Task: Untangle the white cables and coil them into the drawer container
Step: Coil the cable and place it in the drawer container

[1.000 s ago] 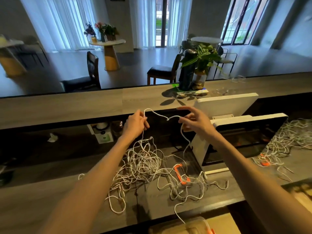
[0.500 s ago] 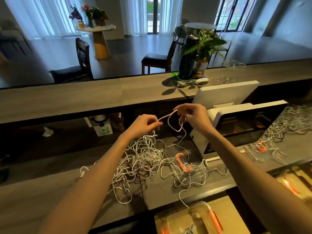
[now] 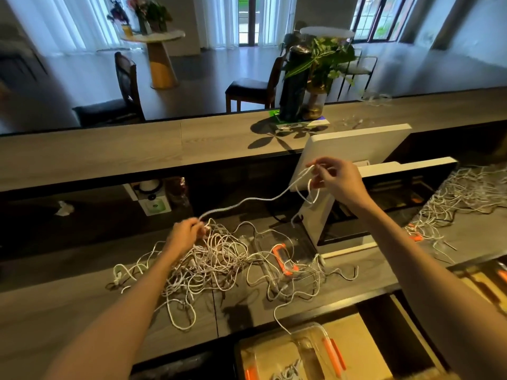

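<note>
Wood-grain counter (image 3: 82,294) under tangled white cables (image 3: 214,259), dim room beyond

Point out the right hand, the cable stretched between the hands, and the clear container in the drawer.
right hand (image 3: 338,185): head view, back of hand.
stretched cable (image 3: 248,200): head view, mid-span.
clear container (image 3: 318,329): head view, far rim.

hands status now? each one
Left hand: pinches a white cable at the tangle.
Right hand: pinches the same cable's raised loop.
</note>
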`<state>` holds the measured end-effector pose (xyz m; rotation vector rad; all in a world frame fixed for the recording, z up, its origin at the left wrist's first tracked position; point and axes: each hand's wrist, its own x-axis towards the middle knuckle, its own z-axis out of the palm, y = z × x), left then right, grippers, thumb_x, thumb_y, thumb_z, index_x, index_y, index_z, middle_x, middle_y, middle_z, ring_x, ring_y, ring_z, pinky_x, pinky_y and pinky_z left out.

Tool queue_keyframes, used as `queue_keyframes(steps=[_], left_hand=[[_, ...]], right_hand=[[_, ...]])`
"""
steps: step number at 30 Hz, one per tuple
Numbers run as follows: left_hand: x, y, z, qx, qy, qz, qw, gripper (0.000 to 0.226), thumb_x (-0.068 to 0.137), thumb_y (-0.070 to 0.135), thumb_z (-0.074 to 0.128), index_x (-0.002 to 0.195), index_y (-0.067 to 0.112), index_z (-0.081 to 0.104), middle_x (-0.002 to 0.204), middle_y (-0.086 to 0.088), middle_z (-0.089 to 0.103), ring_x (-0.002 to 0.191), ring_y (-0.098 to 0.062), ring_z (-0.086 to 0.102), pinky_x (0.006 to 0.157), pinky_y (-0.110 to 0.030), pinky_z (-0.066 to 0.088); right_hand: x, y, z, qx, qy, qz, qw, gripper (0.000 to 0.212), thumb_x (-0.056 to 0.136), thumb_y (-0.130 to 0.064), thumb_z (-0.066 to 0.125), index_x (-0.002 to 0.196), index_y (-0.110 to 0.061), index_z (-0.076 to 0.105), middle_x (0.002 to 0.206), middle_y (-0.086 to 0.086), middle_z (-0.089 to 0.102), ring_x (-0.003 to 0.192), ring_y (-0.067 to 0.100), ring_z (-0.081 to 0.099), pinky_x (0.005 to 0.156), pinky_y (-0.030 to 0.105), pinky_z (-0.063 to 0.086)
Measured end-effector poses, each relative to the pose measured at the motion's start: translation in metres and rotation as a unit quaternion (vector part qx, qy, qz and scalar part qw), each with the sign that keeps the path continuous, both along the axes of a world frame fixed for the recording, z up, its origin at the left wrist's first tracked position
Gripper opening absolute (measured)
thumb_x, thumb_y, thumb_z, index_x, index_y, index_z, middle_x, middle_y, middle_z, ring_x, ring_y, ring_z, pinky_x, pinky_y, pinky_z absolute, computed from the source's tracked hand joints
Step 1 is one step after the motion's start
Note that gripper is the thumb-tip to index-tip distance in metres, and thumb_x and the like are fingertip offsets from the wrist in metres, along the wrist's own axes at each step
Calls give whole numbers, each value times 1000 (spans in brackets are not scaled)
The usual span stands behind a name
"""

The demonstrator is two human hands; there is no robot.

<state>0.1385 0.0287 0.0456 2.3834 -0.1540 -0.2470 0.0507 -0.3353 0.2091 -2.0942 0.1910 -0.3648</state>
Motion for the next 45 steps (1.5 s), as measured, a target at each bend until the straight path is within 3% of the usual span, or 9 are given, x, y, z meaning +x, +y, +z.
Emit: queue_keyframes(steps=[4, 9, 12, 16, 19, 24, 32, 37, 45], left_hand=[[12, -30, 58, -144, -68, 85, 984, 11, 107, 21, 48, 107, 11, 53, 77, -2, 74, 64, -13, 68, 59, -23, 47], [25, -64, 142, -280, -131, 103, 945, 25, 107, 19, 47, 114, -3, 58, 82, -8, 68, 61, -10, 66, 55, -21, 54], [25, -82, 185, -250, -149, 46, 956, 24, 105, 23, 51, 112, 7, 67, 83, -4, 67, 60, -6, 59, 54, -17, 48], [6, -113, 219, -121, -107, -113, 980, 21, 104, 22, 53, 106, 14, 72, 72, 11, 69, 64, -1, 60, 65, -16, 50], [-10, -130, 220, -53, -78, -201, 975, 20, 104, 21, 53, 104, 13, 72, 67, 18, 68, 60, 0, 59, 66, -13, 50], [-17, -131, 195, -7, -59, -244, 968, 22, 101, 36, 57, 92, 25, 74, 66, -2, 66, 57, -11, 56, 60, -18, 43], [-23, -43, 83, 60, 15, -108, 992, 31, 106, 23, 50, 82, 20, 70, 58, 4, 65, 53, -3, 61, 61, -24, 49], [-38, 7, 29, 117, 51, -37, 991, 31, 105, 12, 49, 82, 21, 68, 84, 5, 71, 83, -10, 68, 66, -19, 43], [-12, -30, 119, -142, -125, 91, 978, 19, 107, 13, 45, 109, 7, 64, 83, 3, 73, 81, -3, 71, 71, -11, 50]], right_hand=[[2, 2, -9, -69, 19, 68, 995, 22, 100, -32, 64, 115, -17, 70, 95, -1, 73, 79, 9, 74, 73, 28, 64], [10, 0, -22, -81, 13, 129, 988, 10, 93, -33, 73, 99, -25, 70, 92, -10, 72, 83, 4, 70, 69, 23, 57], [17, -1, -17, -71, -16, 153, 985, 15, 96, -29, 72, 111, -29, 71, 98, -13, 72, 88, -3, 69, 74, 25, 60], [24, 5, 1, -9, -52, 179, 982, 61, 96, -28, 72, 148, -41, 44, 98, -3, 71, 82, 9, 72, 72, 24, 62], [28, 10, 4, -36, -55, 200, 978, 62, 98, -27, 70, 152, -41, 42, 95, -5, 70, 79, 9, 71, 68, 20, 60], [25, 10, -11, -70, -58, 189, 978, 19, 97, -28, 70, 116, -24, 73, 94, -8, 73, 75, 1, 68, 63, 19, 56], [2, -16, -17, -23, -54, 89, 994, 19, 98, -27, 68, 113, -16, 74, 89, -5, 71, 76, 3, 70, 56, 15, 56], [-10, -17, -26, -15, -47, 70, 996, 17, 98, -27, 68, 112, -17, 73, 90, -1, 73, 72, 5, 70, 54, 15, 54], [-22, -10, -48, -76, 29, 90, 993, 16, 97, -30, 71, 107, -18, 75, 85, -7, 72, 65, -3, 69, 55, 13, 54]])
